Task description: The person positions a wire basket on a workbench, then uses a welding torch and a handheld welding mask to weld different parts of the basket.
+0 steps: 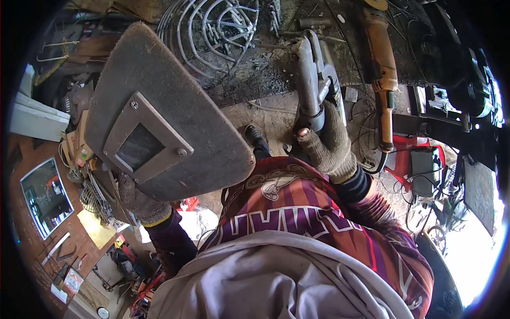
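Observation:
My left hand point(143, 204), in a knit work glove, holds a dark hand-held welding shield point(196, 122) from behind at its lower left. The shield covers most of my fingers, and a small dark window in a screwed-on frame faces me. In a worn knit glove with one bare fingertip showing, my right hand point(332, 146) is closed around the lower end of a grey metal clamp-like tool point(308, 74). This tool points away from me, its far end over the dark workbench point(265, 72). Its exact kind is not clear.
Bent metal rods form a round cage point(218, 34) on the bench. An orange angle grinder point(380, 58) lies at its right, handle overhanging the edge. Cables and a red-and-grey machine point(425, 170) stand at right. A brown board point(26, 212) with hand tools is at left.

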Available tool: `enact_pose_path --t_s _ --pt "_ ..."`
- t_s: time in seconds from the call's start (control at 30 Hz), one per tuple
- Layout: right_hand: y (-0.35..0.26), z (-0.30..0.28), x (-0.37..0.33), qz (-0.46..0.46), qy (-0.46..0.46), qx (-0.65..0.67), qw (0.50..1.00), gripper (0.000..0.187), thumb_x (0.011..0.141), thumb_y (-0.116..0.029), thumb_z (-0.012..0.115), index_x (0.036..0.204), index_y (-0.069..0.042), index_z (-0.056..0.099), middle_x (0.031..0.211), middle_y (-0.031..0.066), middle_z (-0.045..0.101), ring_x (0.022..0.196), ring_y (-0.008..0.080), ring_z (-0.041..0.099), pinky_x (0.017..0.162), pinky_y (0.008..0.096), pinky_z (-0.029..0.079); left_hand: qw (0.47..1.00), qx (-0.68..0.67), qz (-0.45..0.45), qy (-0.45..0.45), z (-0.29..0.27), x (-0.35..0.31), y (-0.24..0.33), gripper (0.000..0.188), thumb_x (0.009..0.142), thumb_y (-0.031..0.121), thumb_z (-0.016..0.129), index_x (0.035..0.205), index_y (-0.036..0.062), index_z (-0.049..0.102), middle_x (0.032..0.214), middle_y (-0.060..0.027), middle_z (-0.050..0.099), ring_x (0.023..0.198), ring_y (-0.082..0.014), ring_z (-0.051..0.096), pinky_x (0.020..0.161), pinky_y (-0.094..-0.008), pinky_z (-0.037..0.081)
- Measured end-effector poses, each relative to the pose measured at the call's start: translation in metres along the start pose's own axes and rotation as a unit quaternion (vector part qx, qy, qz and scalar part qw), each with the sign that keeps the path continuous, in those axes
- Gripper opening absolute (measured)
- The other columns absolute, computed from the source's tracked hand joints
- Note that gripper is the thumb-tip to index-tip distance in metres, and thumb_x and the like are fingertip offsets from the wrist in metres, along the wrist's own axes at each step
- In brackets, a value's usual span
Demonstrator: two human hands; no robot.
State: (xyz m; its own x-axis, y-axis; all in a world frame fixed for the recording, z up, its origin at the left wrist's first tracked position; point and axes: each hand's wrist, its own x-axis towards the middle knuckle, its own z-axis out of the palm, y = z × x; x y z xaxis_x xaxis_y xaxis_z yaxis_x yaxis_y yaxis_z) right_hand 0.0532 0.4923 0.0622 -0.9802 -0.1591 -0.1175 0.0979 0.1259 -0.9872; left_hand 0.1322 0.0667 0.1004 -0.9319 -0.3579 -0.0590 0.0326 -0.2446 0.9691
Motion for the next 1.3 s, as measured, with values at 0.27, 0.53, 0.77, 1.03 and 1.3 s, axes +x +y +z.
enact_pose_path --t_s 0.27,0.53,0.77,1.03,1.3 --pt "-0.020 -0.005 0.005 0.012 -0.025 0.044 0.999 0.059 0.099 -0.047 0.057 0.128 0.004 0.047 0.093 0.0059 0.063 0.078 0.0133 0.059 0.071 0.0281 0.049 0.805 0.560 0.192 0.048 -0.008 -0.014 -0.011 0.045 0.104 0.029 0.047 0.137 -0.0012 0.049 0.137 -0.0182 0.057 0.119 -0.0254 0.059 0.098 -0.0375 0.051" --pt "-0.003 0.004 0.008 -0.014 0.003 0.036 0.999 0.058 0.097 -0.049 0.058 0.123 0.002 0.049 0.085 0.0046 0.061 0.071 0.0114 0.057 0.064 0.0267 0.046 0.992 -0.123 -0.026 -0.023 0.023 -0.002 0.003 0.049 0.099 0.025 0.053 0.140 -0.0006 0.045 0.141 -0.0218 0.050 0.125 -0.0300 0.054 0.104 -0.0445 0.046" --pt "-0.006 0.004 0.011 0.002 -0.014 0.052 0.999 0.062 0.096 -0.052 0.059 0.124 0.003 0.049 0.084 0.0042 0.061 0.069 0.0114 0.057 0.064 0.0269 0.047 0.994 -0.102 -0.005 0.049 0.027 0.007 0.005 0.054 0.096 0.021 0.057 0.143 0.0011 0.042 0.142 -0.0207 0.050 0.125 -0.0309 0.054 0.105 -0.0484 0.045" --pt "0.006 0.004 0.013 -0.016 -0.019 -0.001 1.000 0.065 0.094 -0.053 0.062 0.125 0.003 0.047 0.086 0.0041 0.059 0.069 0.0105 0.056 0.061 0.0270 0.046 0.906 0.396 0.133 0.061 -0.084 0.008 -0.020 0.050 0.100 0.025 0.049 0.144 0.0006 0.040 0.140 -0.0166 0.053 0.123 -0.0252 0.056 0.105 -0.0401 0.046" --pt "-0.004 0.005 0.014 -0.083 0.009 -0.089 0.993 0.053 0.095 -0.032 0.064 0.130 0.005 0.050 0.103 0.0218 0.063 0.090 0.0360 0.064 0.080 0.0417 0.051 0.995 -0.095 0.018 0.017 0.027 0.013 0.008 0.048 0.099 0.020 0.050 0.141 -0.0020 0.044 0.137 -0.0198 0.054 0.121 -0.0268 0.058 0.103 -0.0433 0.047"
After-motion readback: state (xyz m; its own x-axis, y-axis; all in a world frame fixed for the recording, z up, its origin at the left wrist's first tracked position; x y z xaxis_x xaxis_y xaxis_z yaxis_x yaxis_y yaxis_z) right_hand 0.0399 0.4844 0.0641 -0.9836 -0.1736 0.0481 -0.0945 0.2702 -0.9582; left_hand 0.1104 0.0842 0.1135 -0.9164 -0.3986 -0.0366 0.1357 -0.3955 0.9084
